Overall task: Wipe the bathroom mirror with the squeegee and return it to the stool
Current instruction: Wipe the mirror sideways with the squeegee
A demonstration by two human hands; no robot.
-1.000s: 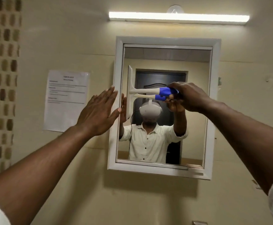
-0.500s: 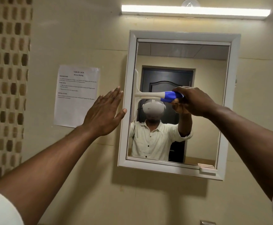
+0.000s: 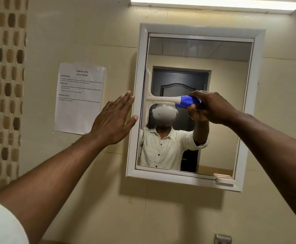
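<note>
One view, from the head. Right hand (image 3: 212,107) is closed around the blue grip of the squeegee (image 3: 172,100), whose blade stands upright against the mirror (image 3: 214,103) at its 9 o'clock edge. Left hand (image 3: 114,118) is flat, fingers spread, on the white frame (image 3: 135,138) at 9 o'clock, holding nothing. I judge the squeegee light and stiff with a soft blade edge; the grip is the right hold. The glass is fragile, so press evenly. No stool shows.
</note>
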